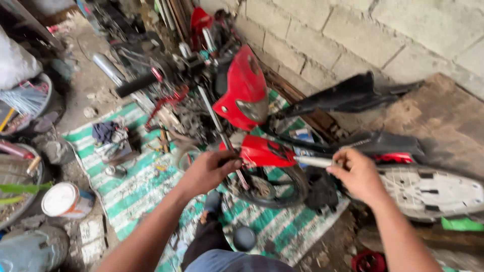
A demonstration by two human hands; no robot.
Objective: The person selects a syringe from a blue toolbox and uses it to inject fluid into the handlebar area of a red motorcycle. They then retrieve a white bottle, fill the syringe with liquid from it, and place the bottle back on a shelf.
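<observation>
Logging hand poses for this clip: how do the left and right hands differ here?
The left hand is closed around the fork leg by the red front fender, knuckles up. The right hand sits further right, gripping the end of a pale, light-coloured tube beside the black body panel. Both are bare and closed over the dismantled motorcycle's front wheel.

Motorcycle [252, 146] lies on mat [136, 186], beside wall [393, 35]

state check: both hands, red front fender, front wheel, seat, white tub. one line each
left hand: closed around the fork leg by the red front fender
right hand: gripping a silver fork tube
red front fender: mounted, over the wheel
front wheel: on the green striped mat, partly hidden
seat: flipped, white underside up
white tub: lid on, tilted
</observation>
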